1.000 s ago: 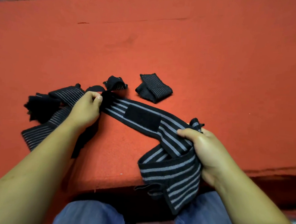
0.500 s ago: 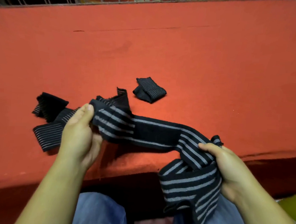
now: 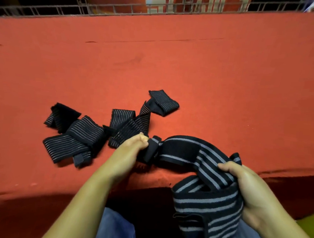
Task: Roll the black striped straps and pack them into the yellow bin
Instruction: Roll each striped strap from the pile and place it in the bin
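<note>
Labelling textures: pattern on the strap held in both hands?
Black strap with wide grey lengthwise stripes; clearest in the head view.

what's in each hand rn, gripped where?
Both hold one wide-striped strap. Left hand pinches its folded end; right hand grips further along, where the strap bends and the rest hangs toward the lap.

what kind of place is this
Hard to say; probably a makeshift packing spot, not a proper workshop. A wide table under a red cloth holds loose striped straps, and a metal railing runs behind it against the dark.
</note>
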`<state>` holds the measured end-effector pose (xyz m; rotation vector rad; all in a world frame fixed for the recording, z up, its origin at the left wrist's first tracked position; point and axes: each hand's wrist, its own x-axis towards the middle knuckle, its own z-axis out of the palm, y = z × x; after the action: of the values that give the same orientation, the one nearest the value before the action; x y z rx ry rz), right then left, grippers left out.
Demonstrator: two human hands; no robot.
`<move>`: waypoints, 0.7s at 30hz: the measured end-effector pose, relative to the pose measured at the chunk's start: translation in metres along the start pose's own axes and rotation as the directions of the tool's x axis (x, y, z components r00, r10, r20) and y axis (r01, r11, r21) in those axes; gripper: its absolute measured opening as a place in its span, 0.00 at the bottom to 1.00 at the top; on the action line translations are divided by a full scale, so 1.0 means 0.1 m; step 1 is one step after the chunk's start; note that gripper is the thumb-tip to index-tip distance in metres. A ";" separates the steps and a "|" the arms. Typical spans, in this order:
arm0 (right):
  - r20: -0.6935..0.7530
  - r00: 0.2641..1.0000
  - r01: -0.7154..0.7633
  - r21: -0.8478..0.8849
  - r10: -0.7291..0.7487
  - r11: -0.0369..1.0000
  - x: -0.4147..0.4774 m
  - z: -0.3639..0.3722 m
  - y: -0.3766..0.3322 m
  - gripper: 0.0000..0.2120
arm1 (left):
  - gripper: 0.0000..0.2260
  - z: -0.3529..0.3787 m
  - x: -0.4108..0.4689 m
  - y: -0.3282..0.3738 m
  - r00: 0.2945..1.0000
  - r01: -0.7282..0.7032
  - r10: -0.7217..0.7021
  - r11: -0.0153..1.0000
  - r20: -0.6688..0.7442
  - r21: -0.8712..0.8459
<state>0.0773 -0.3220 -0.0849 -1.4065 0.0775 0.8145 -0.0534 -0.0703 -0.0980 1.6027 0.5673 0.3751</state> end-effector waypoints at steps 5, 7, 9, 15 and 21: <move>-0.019 1.000 0.000 0.149 0.003 0.989 0.01 -0.16 -0.06 0.14 | 0.07 -0.02 -0.01 0.01 0.987 -0.063 0.036 0.984 -0.155 -0.169; 0.010 1.000 -0.028 0.160 0.027 0.987 -0.01 -0.19 -0.08 0.13 | 0.10 -0.01 -0.10 0.14 0.977 -0.088 -0.015 0.881 -0.212 -0.465; 0.008 0.999 -0.045 0.152 0.044 0.987 -0.01 -0.23 -0.09 0.14 | 0.10 0.00 -0.20 0.35 0.975 -0.144 0.003 0.765 -0.220 -0.627; -0.070 0.997 -0.015 0.122 0.023 0.992 0.07 -0.38 -0.03 0.14 | 0.15 -0.33 -0.46 0.80 0.970 -0.241 0.194 0.706 -0.145 -0.666; 0.144 0.987 0.065 0.032 -0.069 0.997 -0.03 -0.24 0.00 0.17 | 0.10 0.02 -0.61 0.91 0.986 -0.149 0.136 0.979 -0.096 -0.137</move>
<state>0.0843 -0.3445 -0.0886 -1.3138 -0.0704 0.8537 -0.0898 -0.1110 -0.0025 1.4973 0.4802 0.5820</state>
